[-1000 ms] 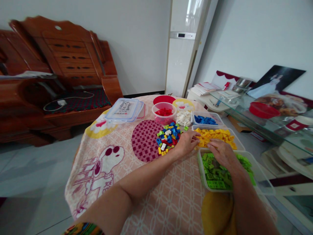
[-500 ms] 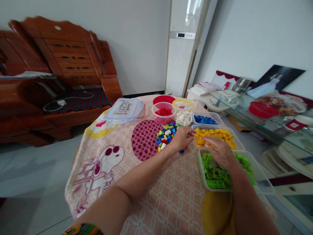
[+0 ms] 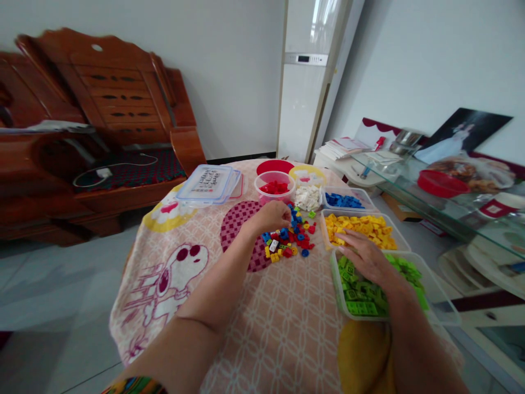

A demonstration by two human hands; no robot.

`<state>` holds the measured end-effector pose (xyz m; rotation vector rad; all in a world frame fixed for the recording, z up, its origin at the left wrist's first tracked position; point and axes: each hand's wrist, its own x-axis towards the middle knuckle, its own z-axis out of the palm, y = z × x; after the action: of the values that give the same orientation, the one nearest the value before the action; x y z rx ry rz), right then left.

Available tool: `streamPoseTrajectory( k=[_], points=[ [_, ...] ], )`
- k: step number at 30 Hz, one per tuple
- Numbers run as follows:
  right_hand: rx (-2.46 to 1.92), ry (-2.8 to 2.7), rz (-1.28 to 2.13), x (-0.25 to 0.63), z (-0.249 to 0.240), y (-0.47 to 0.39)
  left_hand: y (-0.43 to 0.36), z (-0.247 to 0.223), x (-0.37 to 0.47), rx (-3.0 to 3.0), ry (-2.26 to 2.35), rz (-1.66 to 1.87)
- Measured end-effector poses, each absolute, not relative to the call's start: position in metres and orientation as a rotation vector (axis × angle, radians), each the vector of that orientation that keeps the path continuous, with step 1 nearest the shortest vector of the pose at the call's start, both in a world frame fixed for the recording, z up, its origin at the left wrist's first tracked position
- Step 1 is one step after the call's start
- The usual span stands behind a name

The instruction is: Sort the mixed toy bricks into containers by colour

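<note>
The left hand (image 3: pixel 273 216) curls over mixed-colour plastic bricks (image 3: pixel 284 234) beneath its fingertips (I cannot tell whether it pinches any); picking singly should limit scattering. The right hand (image 3: pixel 364 253), fingers loosely parted, hovers by yellow plastic bricks (image 3: pixel 371 225).

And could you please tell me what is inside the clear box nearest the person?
The clear box holds green bricks. The right hand and forearm hide part of it; what lies behind them, or beneath the top layer, cannot be seen.
</note>
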<state>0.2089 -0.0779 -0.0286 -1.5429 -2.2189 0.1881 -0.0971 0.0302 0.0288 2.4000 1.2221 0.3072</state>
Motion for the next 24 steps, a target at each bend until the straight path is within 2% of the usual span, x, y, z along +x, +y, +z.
streamPoseTrajectory(
  k=[7,20,24],
  points=[
    [-1.658,-2.143,0.025,0.217,-0.035,-0.073,0.026,0.028,-0.104,2.477,1.297,-0.049],
    [-1.623,-2.139,0.043,0.218,-0.037,-0.073,0.012,0.042,-0.090,2.388,1.375,-0.386],
    [-1.609,-2.142,0.042,0.219,-0.039,-0.072,0.012,0.041,-0.090,2.303,1.362,-0.393]
  ],
)
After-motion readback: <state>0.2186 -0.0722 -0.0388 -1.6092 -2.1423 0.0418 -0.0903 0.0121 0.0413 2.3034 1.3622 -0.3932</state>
